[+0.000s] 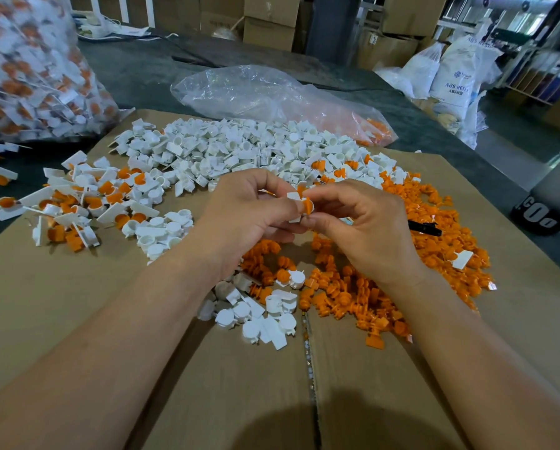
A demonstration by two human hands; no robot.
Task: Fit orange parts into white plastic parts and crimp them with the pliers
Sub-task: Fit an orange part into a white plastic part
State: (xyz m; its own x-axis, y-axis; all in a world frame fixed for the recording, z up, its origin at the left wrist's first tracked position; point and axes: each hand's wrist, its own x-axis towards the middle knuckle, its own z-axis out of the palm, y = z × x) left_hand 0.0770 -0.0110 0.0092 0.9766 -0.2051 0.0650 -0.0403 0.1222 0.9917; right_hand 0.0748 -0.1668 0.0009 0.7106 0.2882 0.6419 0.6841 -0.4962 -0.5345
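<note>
Cardboard (77, 303) covers the dark worktop (135, 69), white parts (239, 151) heaped far, orange parts (418, 228) right; left hand (242, 216) and right hand (363, 222) pinch one white-and-orange piece (299, 203); boxes (268, 27), sacks (454, 73) behind.

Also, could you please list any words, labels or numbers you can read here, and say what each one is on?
"ABS RESI": on the white sack at the far right; the rest of the word is lost in a fold.
The smaller line under it is too blurred to read.
"CO": large white letters on the black object on the floor; partly cut off.
The mark on the cardboard box is too small to read.
</note>
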